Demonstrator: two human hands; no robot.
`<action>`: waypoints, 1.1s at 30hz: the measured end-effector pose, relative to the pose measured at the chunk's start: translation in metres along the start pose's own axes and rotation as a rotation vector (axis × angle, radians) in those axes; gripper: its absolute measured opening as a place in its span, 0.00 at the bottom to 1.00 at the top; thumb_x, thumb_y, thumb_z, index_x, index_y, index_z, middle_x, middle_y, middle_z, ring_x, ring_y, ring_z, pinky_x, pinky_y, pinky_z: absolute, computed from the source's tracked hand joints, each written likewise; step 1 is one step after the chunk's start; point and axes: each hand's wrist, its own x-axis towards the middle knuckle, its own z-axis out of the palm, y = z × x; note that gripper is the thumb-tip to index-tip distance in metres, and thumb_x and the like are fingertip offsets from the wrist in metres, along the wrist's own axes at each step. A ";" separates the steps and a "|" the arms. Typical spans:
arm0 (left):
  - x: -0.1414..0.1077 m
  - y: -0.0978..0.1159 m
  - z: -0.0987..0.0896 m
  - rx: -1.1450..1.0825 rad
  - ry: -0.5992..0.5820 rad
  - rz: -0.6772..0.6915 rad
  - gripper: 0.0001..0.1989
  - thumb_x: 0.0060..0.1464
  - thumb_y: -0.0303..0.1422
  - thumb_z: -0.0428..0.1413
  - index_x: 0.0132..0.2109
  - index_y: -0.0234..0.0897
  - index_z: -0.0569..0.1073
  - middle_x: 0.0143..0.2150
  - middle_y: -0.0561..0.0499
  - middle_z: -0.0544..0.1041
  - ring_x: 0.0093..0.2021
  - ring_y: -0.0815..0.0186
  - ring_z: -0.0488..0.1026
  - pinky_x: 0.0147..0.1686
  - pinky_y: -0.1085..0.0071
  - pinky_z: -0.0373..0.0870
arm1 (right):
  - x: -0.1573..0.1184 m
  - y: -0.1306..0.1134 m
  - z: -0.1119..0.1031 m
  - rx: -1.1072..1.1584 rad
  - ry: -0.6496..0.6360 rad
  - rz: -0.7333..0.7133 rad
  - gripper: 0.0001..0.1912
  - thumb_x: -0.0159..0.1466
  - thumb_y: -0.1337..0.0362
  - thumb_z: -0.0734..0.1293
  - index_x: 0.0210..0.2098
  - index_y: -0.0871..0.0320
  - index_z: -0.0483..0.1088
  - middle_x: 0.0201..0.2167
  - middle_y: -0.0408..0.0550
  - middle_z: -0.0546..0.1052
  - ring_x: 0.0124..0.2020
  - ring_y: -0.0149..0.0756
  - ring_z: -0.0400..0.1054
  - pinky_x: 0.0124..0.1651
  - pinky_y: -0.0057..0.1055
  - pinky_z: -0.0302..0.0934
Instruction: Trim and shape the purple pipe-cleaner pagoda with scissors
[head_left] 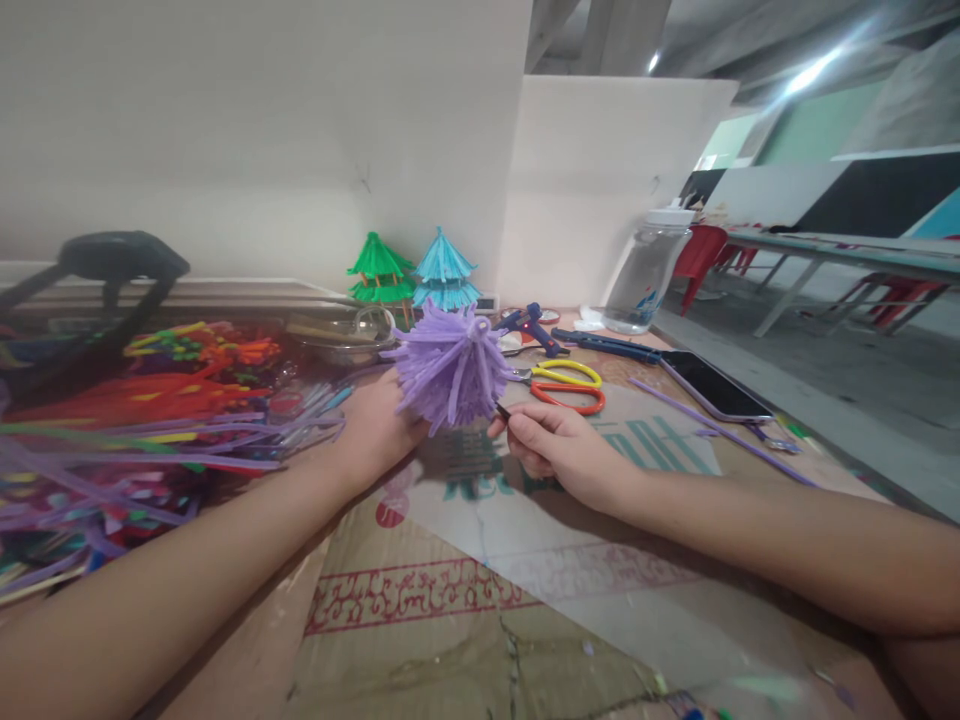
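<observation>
In the head view, the left hand [384, 420] grasps the purple canopy [450, 368] of fuzzy stems from behind and below, its fingertips hidden by the fringe. The canopy is tilted above the middle of the desk [247, 620]. The right hand [555, 448] pinches a small dark piece [503, 410] between thumb and fingers at the canopy's lower right edge; whether the two touch, I cannot tell.

A hard squeeze by the left hand could flatten or bend the soft stems, and because the fringe covers the spot, the dark piece could well go in crooked or slip from the pinch. The glue gun [534, 330] shows a red light, so it may be hot; a careless reach past the canopy could brush it.

The scissors [566, 388] lie just beyond the right hand, their blades partly hidden by the canopy, which also stands before the green tiered piece [380, 268] and the blue tiered piece [445, 268]. Loose stems [202, 395] crowd the left side; a phone [712, 385] and a bottle [646, 275] stand to the right
</observation>
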 end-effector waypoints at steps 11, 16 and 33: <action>0.000 -0.004 0.006 0.012 0.030 0.009 0.18 0.66 0.38 0.58 0.58 0.41 0.84 0.58 0.38 0.84 0.54 0.47 0.82 0.56 0.52 0.82 | -0.001 -0.003 0.001 0.007 -0.006 -0.006 0.32 0.65 0.32 0.76 0.38 0.57 0.72 0.23 0.32 0.58 0.22 0.25 0.45 0.25 0.29 0.39; 0.000 -0.002 0.003 -0.005 0.023 0.006 0.19 0.67 0.38 0.57 0.58 0.40 0.84 0.60 0.37 0.83 0.54 0.45 0.82 0.57 0.50 0.82 | -0.001 -0.001 0.000 -0.019 -0.007 -0.012 0.32 0.66 0.32 0.75 0.39 0.57 0.74 0.23 0.33 0.58 0.22 0.26 0.45 0.25 0.29 0.39; 0.000 -0.002 0.002 -0.007 -0.001 0.012 0.19 0.66 0.38 0.58 0.59 0.38 0.84 0.61 0.36 0.83 0.53 0.46 0.82 0.55 0.51 0.83 | -0.001 -0.002 0.001 0.015 0.012 -0.013 0.33 0.65 0.32 0.76 0.40 0.58 0.75 0.22 0.32 0.58 0.22 0.25 0.44 0.24 0.29 0.38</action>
